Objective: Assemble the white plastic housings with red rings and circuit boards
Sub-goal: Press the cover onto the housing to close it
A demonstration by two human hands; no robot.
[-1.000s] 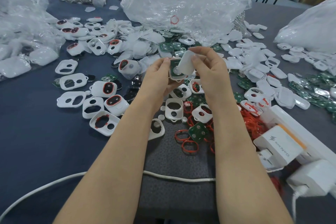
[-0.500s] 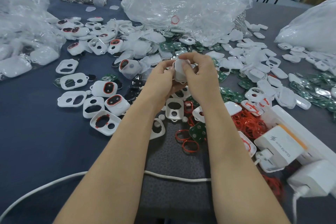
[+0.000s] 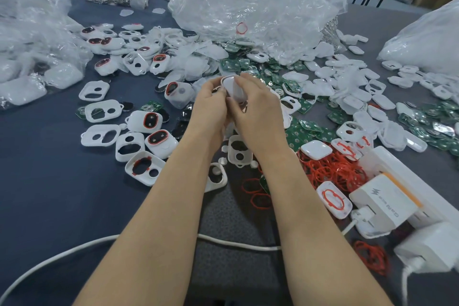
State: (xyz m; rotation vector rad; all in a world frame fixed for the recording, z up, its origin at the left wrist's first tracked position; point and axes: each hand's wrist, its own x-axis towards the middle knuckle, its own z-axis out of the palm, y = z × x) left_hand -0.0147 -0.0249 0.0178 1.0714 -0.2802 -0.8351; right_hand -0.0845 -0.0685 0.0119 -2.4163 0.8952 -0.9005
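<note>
We work over a dark blue table point(image 3: 49, 206) strewn with parts. At its far side slumps a big clear plastic bag point(image 3: 260, 2), with more bags at the left and right edges. Along the right side lies a white power strip point(image 3: 395, 169) with a white charger point(image 3: 382, 204) plugged into it, and a white cable point(image 3: 62, 253) runs across the near side, under our forearms.

A loose heap of red rings point(image 3: 330, 169) sits just beside the power strip, and green circuit boards point(image 3: 305, 134) spread out behind it. To the left lie open white frames point(image 3: 101, 112) and several shells already fitted with a red ring point(image 3: 161, 140).

Our left hand point(image 3: 211, 112) and right hand point(image 3: 258, 112) meet above the middle of the table. Both grasp the same white housing point(image 3: 233, 88): the left hand curls round its left side, and the right hand's fingers close over its top and right side. The housing is lifted clear of the table, tilted, with its smooth back toward us.
</note>
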